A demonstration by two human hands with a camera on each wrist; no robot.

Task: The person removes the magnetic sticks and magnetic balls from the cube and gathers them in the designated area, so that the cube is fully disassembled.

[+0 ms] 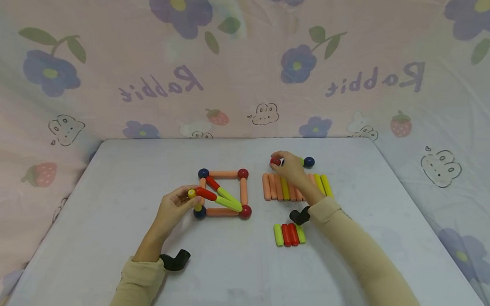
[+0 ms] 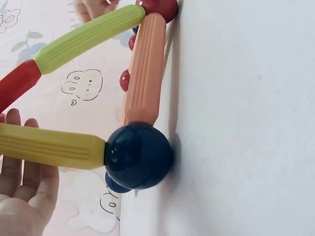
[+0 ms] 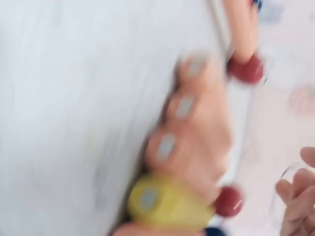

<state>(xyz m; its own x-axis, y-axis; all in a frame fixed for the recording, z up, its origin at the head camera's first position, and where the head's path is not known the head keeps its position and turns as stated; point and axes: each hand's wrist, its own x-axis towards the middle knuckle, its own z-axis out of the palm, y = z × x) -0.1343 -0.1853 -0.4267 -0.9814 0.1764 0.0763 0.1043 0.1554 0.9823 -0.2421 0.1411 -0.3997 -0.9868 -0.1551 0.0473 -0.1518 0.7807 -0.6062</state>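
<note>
My left hand (image 1: pixel 175 208) holds a yellow magnetic rod (image 2: pixel 54 147) that stands on the dark blue ball (image 2: pixel 139 156) at the near left corner of a square of orange rods (image 1: pixel 222 212). From the red ball (image 1: pixel 245 211) at the near right corner, curved green-and-red pieces (image 1: pixel 226 203) lean leftward, one ending by the yellow rod's top. My right hand (image 1: pixel 289 168) reaches over the loose balls at the back, fingers around a red ball (image 1: pixel 275 161) in the head view. In the right wrist view its bent fingers (image 3: pixel 298 196) stand apart from a red ball (image 3: pixel 229 200).
A row of orange and yellow rods (image 1: pixel 273 187) lies below my right hand. Nearer, several short green and red curved pieces (image 1: pixel 289 234) lie side by side. A dark blue ball (image 1: pixel 309 162) sits to the right of the hand. Patterned cloth (image 1: pixel 234 72) hangs behind the white table (image 1: pixel 233 270).
</note>
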